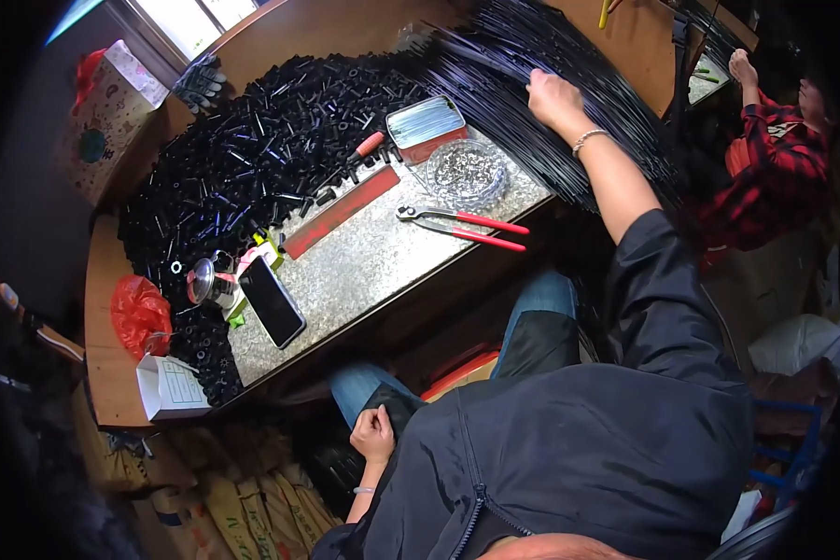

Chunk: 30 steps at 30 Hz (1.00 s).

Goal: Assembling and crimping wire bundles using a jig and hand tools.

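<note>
My right hand (556, 101) reaches out over a wide bundle of long thin black rods (616, 89) at the far right. Its fingers are closed on some of them, and the rods beside it are smeared by motion. My left hand (373, 435) rests on my thigh with its fingers curled in, and nothing sticks out of it. On the speckled work board (364, 271) lie red-handled pincers (462, 228). Behind them stand a clear glass bowl (467, 175) of small metal pieces and an open tin (427, 123) holding thin metal pins.
A heap of short black tubular parts (261, 140) covers the table's left and back. A phone (272, 302), a flat red bar (342, 213), a red-handled tool (369, 144), a red plastic bag (141, 315) and a white box (172, 386) lie about. Another person (765, 168) sits at right.
</note>
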{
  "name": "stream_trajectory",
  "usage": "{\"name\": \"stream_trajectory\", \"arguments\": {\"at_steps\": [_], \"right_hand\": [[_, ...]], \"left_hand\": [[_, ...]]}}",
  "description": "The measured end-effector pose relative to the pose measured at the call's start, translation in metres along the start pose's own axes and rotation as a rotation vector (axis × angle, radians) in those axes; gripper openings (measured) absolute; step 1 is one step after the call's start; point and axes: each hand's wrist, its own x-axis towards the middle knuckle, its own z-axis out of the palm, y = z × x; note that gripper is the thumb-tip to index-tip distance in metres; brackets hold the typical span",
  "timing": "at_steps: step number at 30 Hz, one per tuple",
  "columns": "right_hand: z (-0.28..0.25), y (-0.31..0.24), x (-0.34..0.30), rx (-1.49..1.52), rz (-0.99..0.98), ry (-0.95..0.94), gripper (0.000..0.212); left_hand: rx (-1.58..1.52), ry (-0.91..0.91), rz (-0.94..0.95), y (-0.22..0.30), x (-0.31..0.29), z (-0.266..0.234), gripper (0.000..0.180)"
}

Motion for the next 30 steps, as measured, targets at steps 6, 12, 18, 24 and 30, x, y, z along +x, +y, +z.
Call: {"name": "stream_trajectory", "arguments": {"at_steps": [6, 12, 18, 24, 30], "right_hand": [[-0.057, 0.007, -0.007, -0.046, -0.018, -0.053, 0.034], [-0.079, 0.036, 0.005, 0.344, -0.095, 0.017, 0.034], [-0.129, -0.037, -0.066, 1.097, -0.122, -0.292, 0.026], [-0.157, -0.088, -0.122, 1.351, -0.343, -0.553, 0.028], [-0.167, -0.125, -0.170, 1.399, -0.571, -0.828, 0.031]], "left_hand": [[-0.009, -0.019, -0.001, -0.001, 0.001, -0.006, 0.023], [-0.283, -0.135, 0.090, 0.031, 0.034, -0.008, 0.017], [-0.426, -0.084, 0.446, 0.119, 0.105, -0.031, 0.013], [-0.395, 0.149, 0.708, 0.228, 0.213, -0.078, 0.091], [-0.749, 0.007, 0.531, 0.251, 0.294, -0.086, 0.096]]}}
